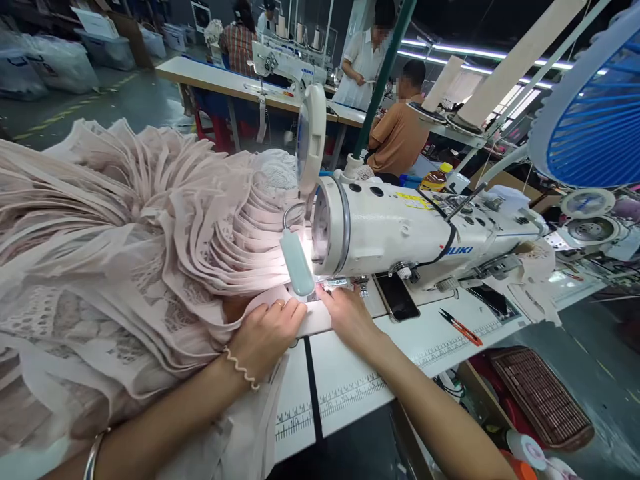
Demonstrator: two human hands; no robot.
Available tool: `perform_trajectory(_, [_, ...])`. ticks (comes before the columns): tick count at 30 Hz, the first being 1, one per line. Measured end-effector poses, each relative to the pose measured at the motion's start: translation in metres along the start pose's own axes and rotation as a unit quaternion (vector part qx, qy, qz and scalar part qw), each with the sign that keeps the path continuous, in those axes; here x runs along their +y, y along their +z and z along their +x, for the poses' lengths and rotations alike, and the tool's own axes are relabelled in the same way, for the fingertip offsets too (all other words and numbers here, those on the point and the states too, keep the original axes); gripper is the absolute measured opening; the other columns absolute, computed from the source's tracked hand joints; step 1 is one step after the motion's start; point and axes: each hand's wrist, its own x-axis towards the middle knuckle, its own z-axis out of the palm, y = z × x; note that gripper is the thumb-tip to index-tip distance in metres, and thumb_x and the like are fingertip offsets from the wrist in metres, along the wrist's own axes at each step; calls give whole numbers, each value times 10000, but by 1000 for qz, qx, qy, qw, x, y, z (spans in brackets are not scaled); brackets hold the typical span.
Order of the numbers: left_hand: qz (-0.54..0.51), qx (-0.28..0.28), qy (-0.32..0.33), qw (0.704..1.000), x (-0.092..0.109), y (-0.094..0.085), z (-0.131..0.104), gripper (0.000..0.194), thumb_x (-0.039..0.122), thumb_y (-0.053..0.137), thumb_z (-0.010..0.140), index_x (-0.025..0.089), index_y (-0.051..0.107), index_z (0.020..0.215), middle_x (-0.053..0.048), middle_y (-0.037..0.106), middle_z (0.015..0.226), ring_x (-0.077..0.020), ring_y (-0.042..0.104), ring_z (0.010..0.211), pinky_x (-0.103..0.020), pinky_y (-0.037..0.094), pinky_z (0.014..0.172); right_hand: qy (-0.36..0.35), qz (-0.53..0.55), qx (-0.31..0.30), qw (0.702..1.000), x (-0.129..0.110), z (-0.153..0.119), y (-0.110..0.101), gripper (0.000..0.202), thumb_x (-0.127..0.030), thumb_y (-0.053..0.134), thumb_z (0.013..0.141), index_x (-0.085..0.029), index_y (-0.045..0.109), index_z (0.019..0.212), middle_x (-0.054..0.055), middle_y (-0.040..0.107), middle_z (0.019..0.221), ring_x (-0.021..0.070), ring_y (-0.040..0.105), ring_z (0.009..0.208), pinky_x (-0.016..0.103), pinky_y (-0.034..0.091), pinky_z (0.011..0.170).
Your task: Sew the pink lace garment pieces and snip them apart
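Note:
My left hand (pixel 273 325) is closed on a pale pink fabric band (pixel 316 319), just in front of the sewing machine (pixel 395 223). Close to the needle area, my right hand (pixel 350 319) grips the band's edge with its thumb and fingers together; the fingertips are partly hidden. The band runs between both hands across the machine bed. A pale green lamp head (pixel 297 263) hangs over the sewing spot and hides the needle. A large heap of pale pink lace garments (pixel 165 233) lies to the left, up against my left forearm.
A black phone (pixel 397 297) and orange-handled thread snips (pixel 461 327) lie on the white table (pixel 350 373) at the right. A blue fan (pixel 595 107) stands at upper right. A brown woven basket (pixel 543 393) sits below the table. Several people work behind.

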Motion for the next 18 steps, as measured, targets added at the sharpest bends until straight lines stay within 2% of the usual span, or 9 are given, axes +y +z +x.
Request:
perform_trajectory(7, [6, 34, 33, 999, -2, 1, 3, 221, 23, 438, 882, 197, 472, 750, 8, 541, 680, -165, 530, 626, -305, 332, 566, -1, -1, -2, 1000, 0, 1, 2, 573, 13, 327, 830, -168, 505, 1344, 105, 631, 920, 231, 599, 829, 449, 411, 925])
perform_trajectory(18, [0, 14, 41, 999, -3, 2, 3, 252, 29, 389, 909, 199, 494, 756, -8, 555, 709, -171, 531, 662, -315, 344, 577, 5, 22, 1, 1000, 1, 3, 3, 567, 9, 336, 815, -190, 515, 1315, 82, 649, 904, 240, 622, 821, 542, 287, 1044])
